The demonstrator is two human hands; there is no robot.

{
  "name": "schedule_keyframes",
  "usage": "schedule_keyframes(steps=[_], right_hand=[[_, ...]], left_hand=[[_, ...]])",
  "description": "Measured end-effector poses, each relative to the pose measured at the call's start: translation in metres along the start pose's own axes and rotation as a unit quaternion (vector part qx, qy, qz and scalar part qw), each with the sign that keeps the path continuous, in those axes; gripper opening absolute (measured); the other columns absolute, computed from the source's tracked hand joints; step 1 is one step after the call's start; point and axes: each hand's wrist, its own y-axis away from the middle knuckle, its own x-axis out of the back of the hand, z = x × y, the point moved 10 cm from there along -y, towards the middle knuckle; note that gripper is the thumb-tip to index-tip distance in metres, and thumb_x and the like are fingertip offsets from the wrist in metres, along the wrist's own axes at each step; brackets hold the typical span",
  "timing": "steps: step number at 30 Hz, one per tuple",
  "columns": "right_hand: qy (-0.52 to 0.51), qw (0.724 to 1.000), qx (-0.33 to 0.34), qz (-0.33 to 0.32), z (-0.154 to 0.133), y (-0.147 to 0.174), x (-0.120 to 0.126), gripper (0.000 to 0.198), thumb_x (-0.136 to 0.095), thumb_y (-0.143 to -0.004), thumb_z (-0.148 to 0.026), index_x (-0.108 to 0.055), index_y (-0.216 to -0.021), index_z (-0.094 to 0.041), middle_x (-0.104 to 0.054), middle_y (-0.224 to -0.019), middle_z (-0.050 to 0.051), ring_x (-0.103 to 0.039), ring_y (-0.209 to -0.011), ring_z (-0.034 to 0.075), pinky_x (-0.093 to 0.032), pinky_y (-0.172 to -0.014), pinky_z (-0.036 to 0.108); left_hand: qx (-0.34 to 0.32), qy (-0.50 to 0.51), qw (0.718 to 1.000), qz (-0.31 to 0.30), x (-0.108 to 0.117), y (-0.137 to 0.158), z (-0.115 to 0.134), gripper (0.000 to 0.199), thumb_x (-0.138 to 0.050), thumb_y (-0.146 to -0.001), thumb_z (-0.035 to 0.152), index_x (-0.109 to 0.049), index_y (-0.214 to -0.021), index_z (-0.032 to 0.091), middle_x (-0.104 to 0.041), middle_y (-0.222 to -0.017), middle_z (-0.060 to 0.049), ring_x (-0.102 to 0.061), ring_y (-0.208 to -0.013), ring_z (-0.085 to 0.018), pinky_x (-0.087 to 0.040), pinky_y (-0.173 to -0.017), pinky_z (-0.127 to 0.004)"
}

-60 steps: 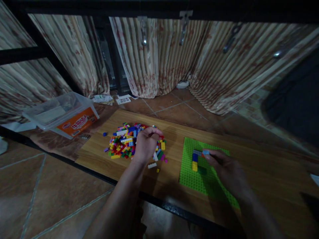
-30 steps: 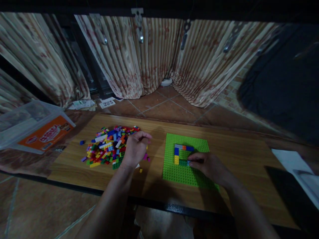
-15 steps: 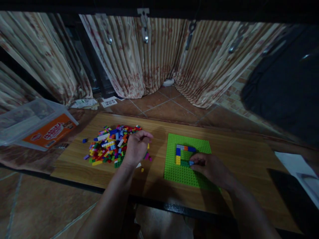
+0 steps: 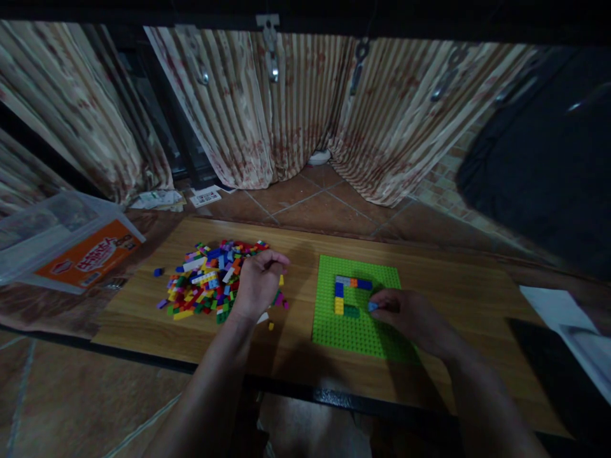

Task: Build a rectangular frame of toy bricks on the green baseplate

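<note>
The wooden table [image 4: 458, 286] runs across the view, its front edge dark, with brown floor tiles [image 4: 305, 197] behind it and striped curtains [image 4: 296, 108] hanging beyond. Metal hooks [image 4: 273, 67] dangle in front of the curtains from a dark bar [image 4: 315, 28], and papers [image 4: 205, 196] lie on the floor near the curtain hems. A clear box [image 4: 90, 254] with an orange label stands by the left end of the table; a white sheet [image 4: 544, 302] lies by the right end. The light is dim. A mixed heap of bricks [image 4: 205, 280] spreads over the left part of the table, and a green baseplate [image 4: 334, 331] lies right of centre. On the plate, a grey brick [image 4: 342, 280], an orange one and a dark blue one form the far row, dark blue and yellow [image 4: 338, 306] run down the left, and a green brick [image 4: 351, 312] lies along the near side. The right hand [image 4: 405, 315] reaches in from the lower right, thumb and fingers pinching a light blue brick [image 4: 373, 306] just right of the green one, apart from it; whether it touches the plate cannot be told. The left hand [image 4: 260, 283] is at the heap's right edge, fingers curled and pointing right; whether it grips anything cannot be told.
</note>
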Motion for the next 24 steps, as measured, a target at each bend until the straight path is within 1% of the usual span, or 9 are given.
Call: schedule_keyframes(steps=[3, 7, 12, 16, 19, 24], right_hand=[[-0.007, 1.000, -0.018, -0.010, 0.008, 0.003, 0.006, 0.018, -0.063, -0.073, -0.031, -0.069, -0.086, -0.021, -0.071, -0.081, 0.001, -0.065, -0.076, 0.019, -0.047, -0.070, 0.031], [-0.009, 0.999, -0.029, -0.033, 0.007, 0.005, 0.001, 0.015, -0.066, -0.070, -0.027, -0.069, -0.083, -0.020, -0.071, -0.078, 0.001, -0.066, -0.074, 0.018, -0.048, -0.070, 0.030], [0.016, 1.000, -0.017, -0.016, 0.002, 0.004, 0.002, 0.012, -0.068, -0.067, -0.023, -0.070, -0.078, -0.021, -0.071, -0.074, 0.000, -0.065, -0.070, 0.016, -0.047, -0.065, 0.028], [-0.002, 1.000, -0.017, -0.013, 0.003, 0.005, 0.004, 0.011, -0.068, -0.067, -0.023, -0.070, -0.078, -0.020, -0.071, -0.073, 0.000, -0.065, -0.068, 0.016, -0.048, -0.063, 0.026], [-0.007, 1.000, -0.017, -0.012, 0.002, 0.006, 0.005, 0.010, -0.068, -0.068, -0.023, -0.070, -0.077, -0.021, -0.072, -0.073, 0.000, -0.065, -0.069, 0.016, -0.048, -0.064, 0.027], [-0.012, 1.000, -0.008, 0.000, 0.001, 0.005, 0.005, 0.009, -0.067, -0.068, -0.023, -0.070, -0.076, -0.021, -0.071, -0.070, 0.000, -0.065, -0.067, 0.016, -0.048, -0.063, 0.028]], left_hand=[[-0.003, -0.017, 1.000, 0.002, 0.001, -0.001, -0.001, 0.018, -0.051, -0.067, 0.015, -0.068, -0.071, 0.016, -0.067, -0.066, -0.001, -0.060, -0.065, -0.014, -0.043, -0.061, -0.024], [-0.010, -0.025, 1.000, -0.015, -0.004, 0.000, -0.002, 0.017, -0.051, -0.068, 0.017, -0.068, -0.071, 0.017, -0.067, -0.067, 0.000, -0.060, -0.065, -0.015, -0.043, -0.062, -0.025], [-0.022, -0.041, 0.998, -0.036, -0.010, 0.001, 0.000, 0.016, -0.052, -0.068, 0.018, -0.068, -0.071, 0.018, -0.067, -0.068, 0.000, -0.060, -0.067, -0.015, -0.044, -0.064, -0.025], [-0.017, -0.052, 0.998, -0.034, -0.009, 0.002, 0.001, 0.016, -0.052, -0.070, 0.019, -0.068, -0.071, 0.018, -0.067, -0.069, 0.000, -0.059, -0.066, -0.015, -0.043, -0.064, -0.026], [-0.015, -0.057, 0.998, -0.034, -0.009, 0.003, 0.004, 0.016, -0.052, -0.070, 0.019, -0.068, -0.071, 0.018, -0.067, -0.068, 0.000, -0.060, -0.066, -0.015, -0.044, -0.064, -0.025], [-0.018, -0.052, 0.998, -0.036, -0.010, 0.003, 0.004, 0.017, -0.052, -0.068, 0.017, -0.069, -0.070, 0.018, -0.066, -0.067, 0.000, -0.059, -0.065, -0.015, -0.043, -0.062, -0.024]])
